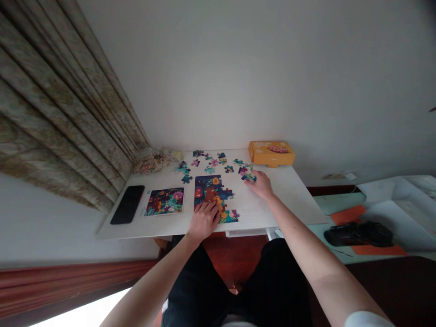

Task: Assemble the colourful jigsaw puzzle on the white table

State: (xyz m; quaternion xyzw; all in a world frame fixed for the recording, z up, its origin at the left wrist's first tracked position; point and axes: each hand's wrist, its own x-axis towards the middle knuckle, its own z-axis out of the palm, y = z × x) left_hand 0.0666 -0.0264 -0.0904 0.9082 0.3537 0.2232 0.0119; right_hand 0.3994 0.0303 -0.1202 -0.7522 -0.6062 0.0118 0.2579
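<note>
Nearest us, past our dark-clad legs (190, 286), our left hand (205, 220) lies palm down over the lower left part of the joined puzzle section (207, 184), fingers side by side; whether they pinch anything underneath, we cannot tell. This section sits near the front edge of the white table (254, 211), straight along its left side and ragged with tabs along its right. Just left of it lies a picture card (165, 201), and beyond that a black phone (127, 204). Farther out, our right hand (261, 184) reaches into the loose pieces (248, 177), its fingertips at the near right cluster; we cannot tell whether they have closed on one. We judge the step in hand to be picking out a piece while the left hand steadies the joined part; the next move seems to call for a light pinch and for matching colour and tab against that ragged right side. As for writing, the card's margin carries a small mark too tiny for us to read. At the back, against the wall (238, 81), the orange box (277, 158) shows pale lettering above a pink design, too blurred for us to make out, and we find no brand.
</note>
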